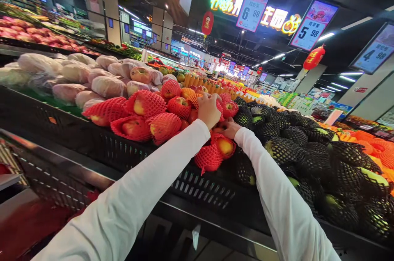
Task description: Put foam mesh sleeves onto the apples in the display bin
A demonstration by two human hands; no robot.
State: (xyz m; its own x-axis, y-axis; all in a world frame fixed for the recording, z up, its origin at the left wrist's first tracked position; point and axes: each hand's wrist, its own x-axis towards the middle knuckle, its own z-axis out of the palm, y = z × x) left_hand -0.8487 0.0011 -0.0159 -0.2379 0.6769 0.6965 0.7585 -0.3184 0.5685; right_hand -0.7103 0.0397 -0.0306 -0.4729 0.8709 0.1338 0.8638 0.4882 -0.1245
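My left hand [209, 110] is over the heap of apples, its fingers bent down around an apple in a red foam net [219, 110], mostly hidden behind the hand. Lower and to the right, my right hand [229, 129] reaches in among the apples with curled fingers. What its fingertips grip is hidden. Just below it lies an apple in an open red net [225, 147], beside another netted apple [208, 158] at the crate's front. More red-netted apples [147, 104] are piled left of my hands, and one [230, 108] sits to their right.
Dark-netted green fruit [286, 150] fills the right side. Plastic-wrapped pale fruit [107, 86] is heaped at left. The black slotted crate wall [203, 189] runs along the front. Price signs [314, 25] and red lanterns [314, 57] hang overhead.
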